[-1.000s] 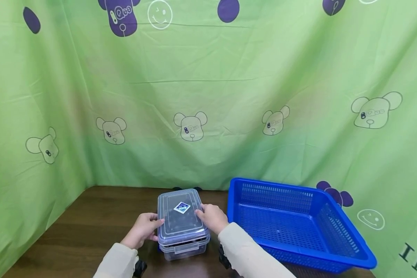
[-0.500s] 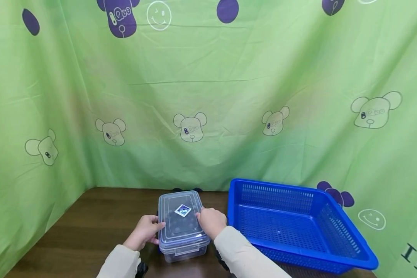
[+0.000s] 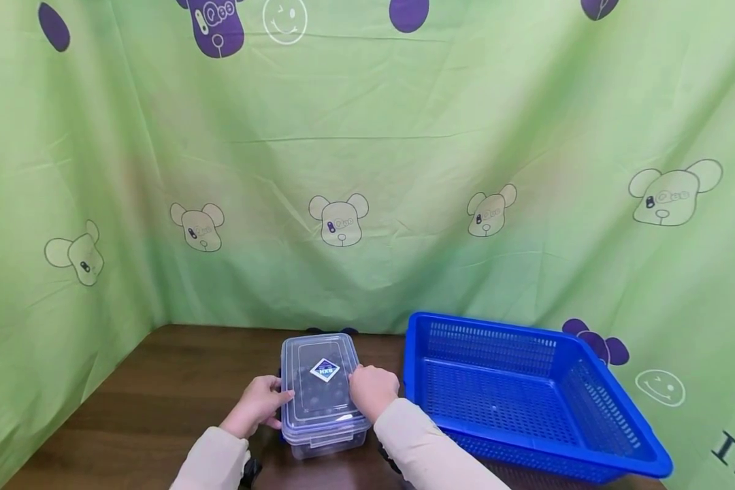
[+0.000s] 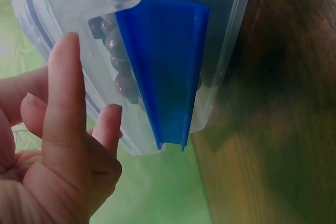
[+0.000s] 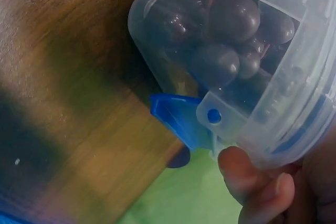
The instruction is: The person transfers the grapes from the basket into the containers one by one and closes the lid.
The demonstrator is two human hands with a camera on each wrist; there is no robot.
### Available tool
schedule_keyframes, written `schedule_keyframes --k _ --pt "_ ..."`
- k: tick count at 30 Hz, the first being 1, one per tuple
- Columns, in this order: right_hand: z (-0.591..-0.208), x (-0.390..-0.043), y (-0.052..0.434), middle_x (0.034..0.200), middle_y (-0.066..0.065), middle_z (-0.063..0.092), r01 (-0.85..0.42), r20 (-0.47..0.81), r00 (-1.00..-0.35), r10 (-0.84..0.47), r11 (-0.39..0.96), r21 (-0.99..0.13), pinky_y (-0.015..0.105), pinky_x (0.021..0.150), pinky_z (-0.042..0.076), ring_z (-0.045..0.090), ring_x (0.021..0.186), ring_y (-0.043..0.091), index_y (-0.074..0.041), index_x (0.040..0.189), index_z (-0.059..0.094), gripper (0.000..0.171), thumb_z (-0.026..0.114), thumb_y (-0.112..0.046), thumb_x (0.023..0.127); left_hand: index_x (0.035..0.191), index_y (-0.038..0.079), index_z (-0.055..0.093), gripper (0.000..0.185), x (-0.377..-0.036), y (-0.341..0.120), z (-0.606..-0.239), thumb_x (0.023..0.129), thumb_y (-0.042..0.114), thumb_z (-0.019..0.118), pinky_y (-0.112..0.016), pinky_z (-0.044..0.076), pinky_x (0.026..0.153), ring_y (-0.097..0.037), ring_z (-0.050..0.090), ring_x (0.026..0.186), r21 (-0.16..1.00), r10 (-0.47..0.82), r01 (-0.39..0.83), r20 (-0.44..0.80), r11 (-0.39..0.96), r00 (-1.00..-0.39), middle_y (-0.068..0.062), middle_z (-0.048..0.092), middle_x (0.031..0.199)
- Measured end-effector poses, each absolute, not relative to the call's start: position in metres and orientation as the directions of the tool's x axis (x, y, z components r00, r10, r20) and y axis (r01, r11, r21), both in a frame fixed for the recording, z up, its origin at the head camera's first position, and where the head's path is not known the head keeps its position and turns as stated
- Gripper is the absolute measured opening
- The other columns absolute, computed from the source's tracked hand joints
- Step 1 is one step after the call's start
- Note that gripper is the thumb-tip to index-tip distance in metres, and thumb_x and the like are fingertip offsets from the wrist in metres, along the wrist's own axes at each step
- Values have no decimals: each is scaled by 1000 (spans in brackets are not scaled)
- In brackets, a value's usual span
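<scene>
A clear plastic food container (image 3: 327, 446) stands on the table under a clear lid (image 3: 318, 403) with a blue-and-white diamond sticker. Dark, round, grape-like pieces (image 5: 234, 17) show through its wall. My left hand (image 3: 257, 406) holds the left side, thumb on the lid's edge, other fingers beside the rim. On the opposite side, my right hand (image 3: 373, 391) grips the lid's edge with curled fingers. In the left wrist view, a blue latch (image 4: 165, 72) hangs down along the wall. Another blue latch (image 5: 181, 119) sticks outward in the right wrist view.
A large blue perforated basket (image 3: 588, 452) stands right of the container, near my right forearm. The brown wooden table (image 3: 159, 408) extends to the left. A green patterned curtain (image 3: 404, 170) hangs behind and at both sides.
The lid's front edge has dropped closer to the container's rim, narrowing the gap. My right fingers have curled in at the right edge. My left hand has barely moved.
</scene>
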State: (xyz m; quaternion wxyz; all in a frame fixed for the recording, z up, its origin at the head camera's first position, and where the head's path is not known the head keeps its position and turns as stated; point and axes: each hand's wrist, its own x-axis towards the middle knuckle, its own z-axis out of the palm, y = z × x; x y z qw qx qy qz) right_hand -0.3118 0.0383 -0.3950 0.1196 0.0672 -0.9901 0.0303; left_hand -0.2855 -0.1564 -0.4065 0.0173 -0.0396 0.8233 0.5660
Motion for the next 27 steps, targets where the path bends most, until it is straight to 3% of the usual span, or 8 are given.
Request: schedule_keyframes --k 10,16,22,27 --pt "-404 -312 44 76 13 69 -146 266 -959 -100 976 -160 44 48 49 63 61 28 -8 96 73 26 62 -32 91 106 -22 51 28 -285 -157 -409 89 -3 61 -32 54 46 -19 60 49 912 -33 -101 -96 396 -995 -15 59 75" --pt "-404 -312 50 78 15 69 -170 281 -954 -106 962 -214 44 50 50 64 64 30 -7 97 73 27 60 -30 93 114 -25 46 37 -288 -156 -410 89 -2 62 -31 54 46 -16 58 45 917 -41 -99 -90 386 -995 -16 59 76" --pt "-415 -309 57 111 19 68 -183 197 -976 -97 854 -487 53 77 51 65 96 39 -6 127 63 41 55 -32 96 111 -22 46 35 -285 -156 -413 87 -2 63 -31 54 46 -13 48 41 922 -52 -121 -110 367 -993 -15 56 72" --pt "-428 -309 53 117 27 60 -62 137 -989 56 683 -727 56 89 45 57 108 43 0 129 57 50 58 -34 94 107 -18 47 32 -285 -158 -414 87 -1 65 -30 53 44 -13 44 41 931 -55 -116 -104 346 -993 -13 53 68"
